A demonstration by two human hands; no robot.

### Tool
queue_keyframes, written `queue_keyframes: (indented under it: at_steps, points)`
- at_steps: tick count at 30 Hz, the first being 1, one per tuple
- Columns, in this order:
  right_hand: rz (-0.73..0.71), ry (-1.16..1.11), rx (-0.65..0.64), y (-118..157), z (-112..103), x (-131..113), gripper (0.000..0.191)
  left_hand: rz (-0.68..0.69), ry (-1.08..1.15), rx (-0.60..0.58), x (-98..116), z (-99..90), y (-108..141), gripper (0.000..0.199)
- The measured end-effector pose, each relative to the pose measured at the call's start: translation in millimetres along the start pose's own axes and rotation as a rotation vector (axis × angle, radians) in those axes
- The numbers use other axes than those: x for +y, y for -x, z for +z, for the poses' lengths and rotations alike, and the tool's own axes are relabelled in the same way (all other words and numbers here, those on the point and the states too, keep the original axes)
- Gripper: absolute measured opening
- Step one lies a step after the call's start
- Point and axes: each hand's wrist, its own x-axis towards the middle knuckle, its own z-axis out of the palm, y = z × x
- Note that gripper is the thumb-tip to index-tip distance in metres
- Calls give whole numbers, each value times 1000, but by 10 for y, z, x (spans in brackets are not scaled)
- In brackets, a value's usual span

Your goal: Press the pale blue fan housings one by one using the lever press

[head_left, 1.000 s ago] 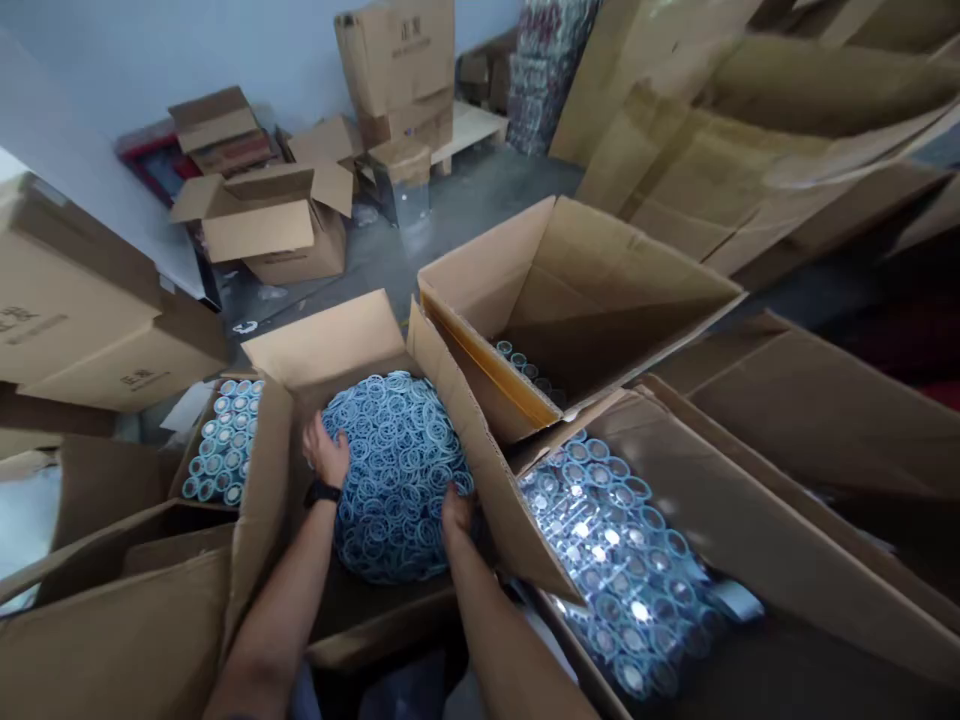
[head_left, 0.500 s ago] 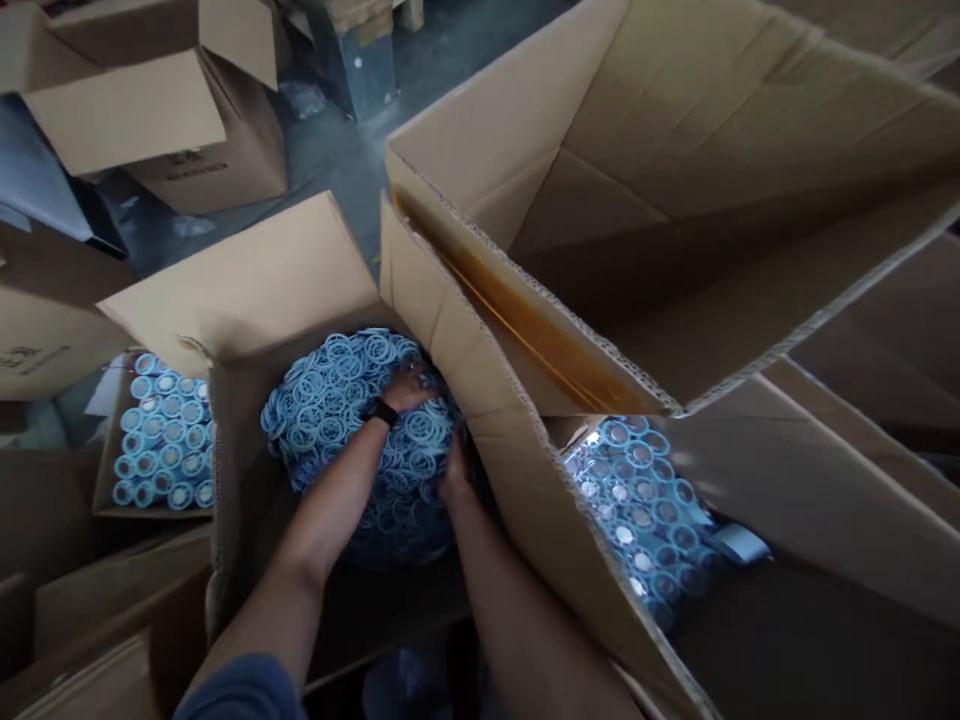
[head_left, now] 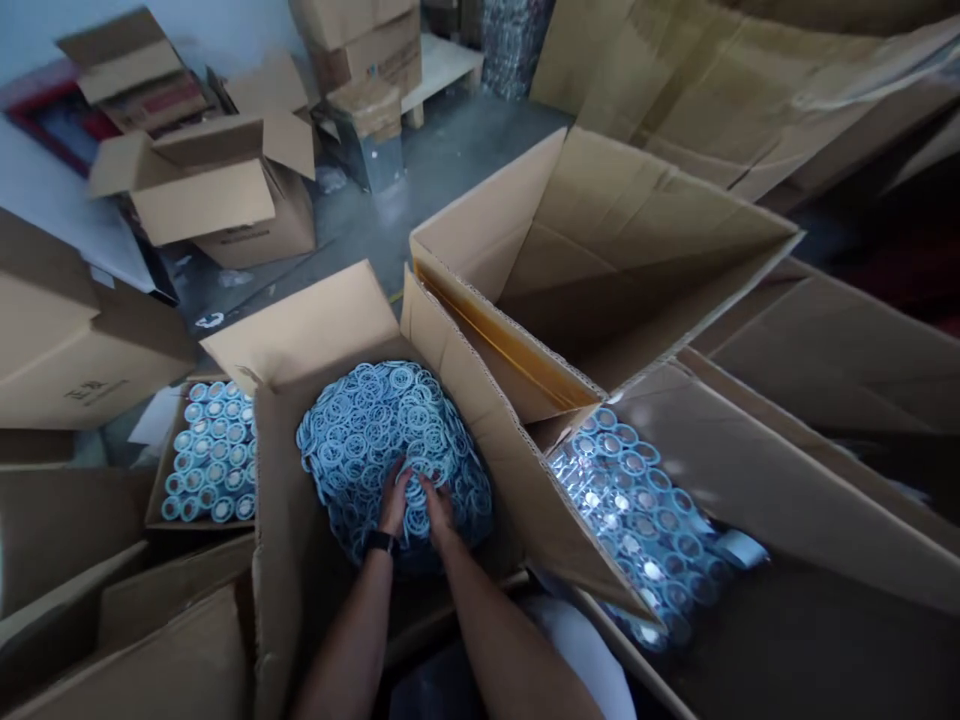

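Observation:
A big heap of light blue plastic rings (head_left: 360,430) fills the middle of an open cardboard box (head_left: 274,560) in front of me. My left hand (head_left: 394,500), with a dark band at the wrist, and my right hand (head_left: 439,508) are at the near side of the heap. Their fingers curl toward each other around a small clump of rings (head_left: 418,495) between them. Part of the fingers is hidden among the rings.
Right of my box, another carton (head_left: 750,470) holds rows of blue-rimmed round pieces (head_left: 637,490). Similar round pieces (head_left: 214,450) lie in a box at left. Raised flaps (head_left: 480,360) stand close beside my right arm. More open cartons (head_left: 247,225) stand on the floor behind.
My left hand has come back from the far right of the heap to its near side. My right hand has moved from the heap's right edge to beside it. The view now reaches farther back.

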Motion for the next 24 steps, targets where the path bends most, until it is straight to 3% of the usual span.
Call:
queue_keyframes:
  at_steps: [4, 8, 15, 24]
  points:
    - [-13, -11, -41, 188, 43, -127, 47, 17, 182, 51, 6, -164, 264, 46]
    - [-97, -31, -70, 355, 27, -356, 51, 74, 303, 95, 143, -215, 442, 54]
    - [-312, -46, -47, 741, -135, -910, 55, 219, 493, 68, 575, -255, 764, 70]
    - [-679, 35, -96, 1618, -505, -1722, 54, 416, 577, 19, 1194, -386, 1579, 74]
